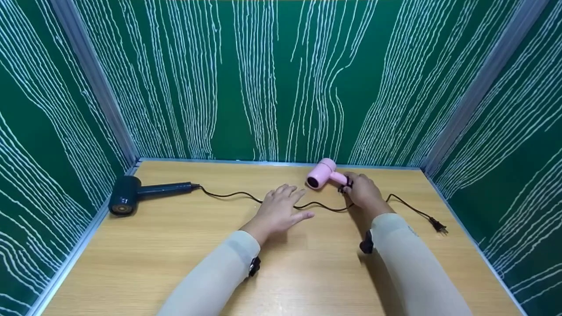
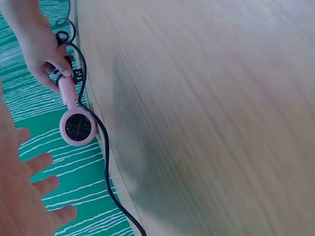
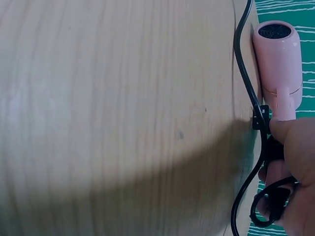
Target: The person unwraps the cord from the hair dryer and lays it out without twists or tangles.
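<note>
Near the table's back edge, my right hand [image 1: 365,193] grips the handle of a small pink hair dryer [image 1: 322,173]. Its black cord is bundled around the handle, as the right wrist view shows with a black cord loop [image 3: 266,216] by the fingers. The dryer's dark round grille [image 2: 78,127] faces the left wrist camera. My left hand [image 1: 279,210] is spread palm down over the middle of the table, fingers straight, holding nothing. It overlaps a long black cord [image 1: 228,194] that runs from a dark blue hair dryer [image 1: 125,195] at the left.
The long cord passes below the pink dryer and behind my right wrist to a two-pin plug [image 1: 438,226] on the right. Green walls [image 1: 228,87] with white wavy lines enclose the wooden table [image 1: 131,254] at the back and both sides.
</note>
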A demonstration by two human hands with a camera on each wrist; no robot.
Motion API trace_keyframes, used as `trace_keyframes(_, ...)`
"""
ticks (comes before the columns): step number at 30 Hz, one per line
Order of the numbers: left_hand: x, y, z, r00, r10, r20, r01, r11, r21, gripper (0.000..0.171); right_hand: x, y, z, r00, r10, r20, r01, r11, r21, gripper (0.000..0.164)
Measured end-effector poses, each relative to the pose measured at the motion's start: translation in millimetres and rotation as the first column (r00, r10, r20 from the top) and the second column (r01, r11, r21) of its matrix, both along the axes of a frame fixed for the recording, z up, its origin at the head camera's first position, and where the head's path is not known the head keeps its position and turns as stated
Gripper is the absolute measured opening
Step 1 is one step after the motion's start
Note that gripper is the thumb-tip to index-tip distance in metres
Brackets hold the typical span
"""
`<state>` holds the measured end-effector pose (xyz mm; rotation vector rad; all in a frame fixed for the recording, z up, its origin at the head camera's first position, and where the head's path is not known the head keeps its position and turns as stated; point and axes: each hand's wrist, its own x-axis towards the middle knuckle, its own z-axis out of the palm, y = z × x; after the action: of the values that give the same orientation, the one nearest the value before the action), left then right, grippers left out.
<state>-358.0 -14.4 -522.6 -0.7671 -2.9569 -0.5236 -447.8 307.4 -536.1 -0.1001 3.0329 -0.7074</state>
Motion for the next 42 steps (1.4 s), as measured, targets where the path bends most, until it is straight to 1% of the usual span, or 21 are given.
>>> trace_keyframes(3,0.3,0,-0.5,1.000,0.006,-0.003,-0.006,1.000,0.015,0.091,0.6,0,0.1,1.000,-0.001,-0.023,0.001,1.000,-0.003,0.055)
trace_keyframes(7,0.7,0,-0.6,1.000,0.017,0.013,-0.018,0.998,0.053,0.088,4.6,-2,3.1,1.000,-0.024,0.001,0.024,0.998,-0.049,0.055)
trace_keyframes(8,0.7,-1,-0.4,1.000,0.022,0.018,-0.023,0.998,0.059,0.089,5.6,-2,4.2,1.000,-0.024,-0.001,0.024,0.999,-0.047,0.055)
trace_keyframes(11,0.3,-4,-0.2,0.999,0.038,0.031,-0.040,0.996,0.078,0.089,9.1,-6,8.8,0.999,-0.031,0.018,0.032,0.996,-0.086,0.055)
trace_keyframes(15,-0.4,-11,-0.8,0.997,0.062,0.042,-0.066,0.993,0.101,0.090,12.6,-14,15.4,1.000,-0.024,0.018,0.026,0.993,-0.114,0.057)
trace_keyframes(18,-0.8,-17,-1.2,0.995,0.076,0.061,-0.084,0.985,0.149,0.088,14.9,-18,20.7,1.000,0.000,-0.010,-0.001,0.996,-0.090,0.058)
trace_keyframes(19,-1.0,-19,-1.1,0.994,0.082,0.072,-0.094,0.981,0.172,0.087,15.5,-19,22.7,1.000,0.010,-0.024,-0.011,0.997,-0.070,0.057)
trace_keyframes(21,-1.6,-23,-0.6,0.990,0.098,0.099,-0.117,0.969,0.215,0.084,17.3,-22,26.6,0.999,0.020,-0.029,-0.022,0.997,-0.069,0.056)
trace_keyframes(25,-5.4,-34,-0.1,0.978,0.142,0.156,-0.185,0.933,0.310,0.083,22.6,-28,34.4,0.998,0.044,-0.055,-0.047,0.997,-0.062,0.055)
trace_keyframes(27,-7.6,-40,0.8,0.969,0.162,0.187,-0.221,0.908,0.356,0.082,26.1,-32,37.9,0.994,0.068,-0.081,-0.074,0.995,-0.064,0.055)
trace_keyframes(29,-9.3,-45,2.5,0.959,0.179,0.220,-0.257,0.878,0.403,0.080,30.2,-37,40.7,0.988,0.099,-0.118,-0.107,0.992,-0.061,0.054)
trace_keyframes(33,-13.3,-56,5.9,0.941,0.196,0.277,-0.313,0.815,0.488,0.074,39.8,-49,44.8,0.967,0.167,-0.194,-0.181,0.982,-0.055,0.053)
trace_keyframes(37,-13.6,-66,10.3,0.926,0.184,0.330,-0.348,0.752,0.559,0.071,48.6,-63,47.9,0.943,0.224,-0.248,-0.233,0.973,-0.005,0.053)
trace_keyframes(39,-12.0,-70,12.8,0.916,0.183,0.356,-0.369,0.730,0.576,0.072,51.7,-70,49.8,0.929,0.251,-0.271,-0.253,0.967,0.029,0.054)
trace_keyframes(41,-11.1,-74,14.7,0.909,0.186,0.372,-0.385,0.715,0.583,0.075,55.1,-76,52.4,0.918,0.276,-0.285,-0.273,0.961,0.051,0.053)
trace_keyframes(42,-10.2,-75,15.5,0.902,0.183,0.390,-0.398,0.703,0.590,0.076,56.9,-80,54.0,0.912,0.288,-0.290,-0.284,0.957,0.057,0.053)
